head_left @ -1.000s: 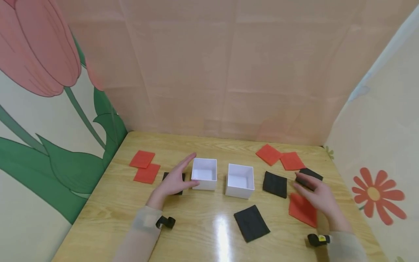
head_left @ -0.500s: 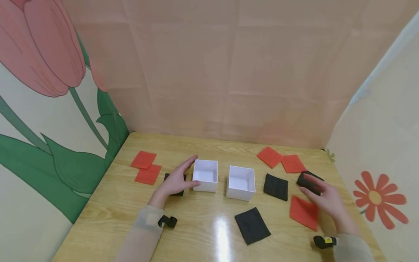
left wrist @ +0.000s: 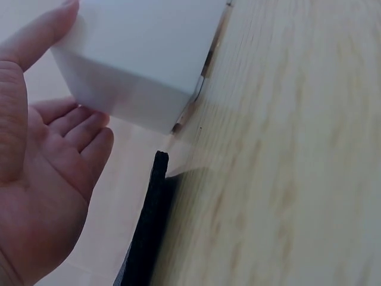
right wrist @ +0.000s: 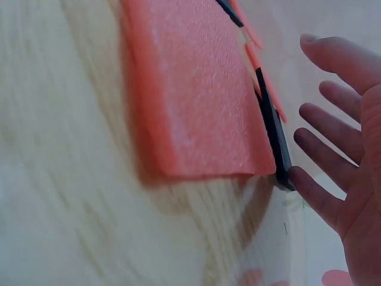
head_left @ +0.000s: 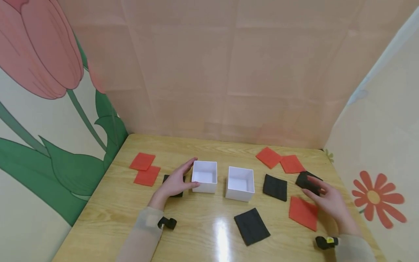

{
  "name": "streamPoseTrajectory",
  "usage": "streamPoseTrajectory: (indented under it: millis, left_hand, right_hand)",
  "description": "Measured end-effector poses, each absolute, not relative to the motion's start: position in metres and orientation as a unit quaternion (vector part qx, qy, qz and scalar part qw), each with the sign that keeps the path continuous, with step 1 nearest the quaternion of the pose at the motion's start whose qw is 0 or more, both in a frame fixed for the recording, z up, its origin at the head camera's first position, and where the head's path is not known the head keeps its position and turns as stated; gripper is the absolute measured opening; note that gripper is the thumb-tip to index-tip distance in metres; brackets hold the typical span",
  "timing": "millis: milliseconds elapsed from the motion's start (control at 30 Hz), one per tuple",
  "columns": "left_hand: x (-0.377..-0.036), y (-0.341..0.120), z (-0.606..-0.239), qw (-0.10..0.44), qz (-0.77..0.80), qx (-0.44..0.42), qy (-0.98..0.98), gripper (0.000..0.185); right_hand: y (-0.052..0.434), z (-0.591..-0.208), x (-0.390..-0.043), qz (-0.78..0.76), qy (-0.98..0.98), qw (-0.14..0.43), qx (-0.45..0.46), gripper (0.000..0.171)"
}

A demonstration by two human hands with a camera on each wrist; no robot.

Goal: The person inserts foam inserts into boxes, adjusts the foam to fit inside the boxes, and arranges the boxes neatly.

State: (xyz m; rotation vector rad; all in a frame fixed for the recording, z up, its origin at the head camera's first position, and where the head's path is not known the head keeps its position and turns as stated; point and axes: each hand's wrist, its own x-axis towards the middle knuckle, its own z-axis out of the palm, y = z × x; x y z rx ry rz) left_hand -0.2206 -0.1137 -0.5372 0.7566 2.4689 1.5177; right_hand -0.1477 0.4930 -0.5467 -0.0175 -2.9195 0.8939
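My left hand [head_left: 174,183] is at the left white box [head_left: 204,188], thumb on its front wall and fingers by its rear left corner. In the left wrist view the thumb tip and fingers meet two faces of that box [left wrist: 143,47]. Partly hidden under this hand lies a black cloth-like square [head_left: 179,194]. On the right, my right hand [head_left: 331,203] hovers over another black square [head_left: 307,182], partly covering it. The right wrist view shows its fingers spread and nothing held. A red square [right wrist: 196,95] lies close by, also soft-looking and thick-edged.
A second white box [head_left: 240,194] stands right of the first. Black squares lie beside it [head_left: 275,187] and nearer me [head_left: 252,226]. Two red squares [head_left: 268,157] sit at the back right, and two overlapping red ones [head_left: 142,161] at the left. A curtain closes the table's far edge.
My right hand has shifted a little to the right and toward me, staying near the black square. The left hand keeps its place at the box.
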Motion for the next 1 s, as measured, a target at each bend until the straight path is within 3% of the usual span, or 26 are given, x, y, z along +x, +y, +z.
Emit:
streamPoseTrajectory:
  millis: [333,1000]
  left_hand:
    - [-0.22,-0.115,-0.537,0.089,0.515,0.258,0.812,0.103]
    - [-0.22,-0.118,-0.538,0.091,0.52,0.27,0.805,0.102]
  right_hand:
    - [0.501,-0.546,-0.153,0.28,-0.958,0.066,-0.008,0.086]
    - [0.53,-0.554,-0.18,0.24,-0.97,0.015,0.039,0.112]
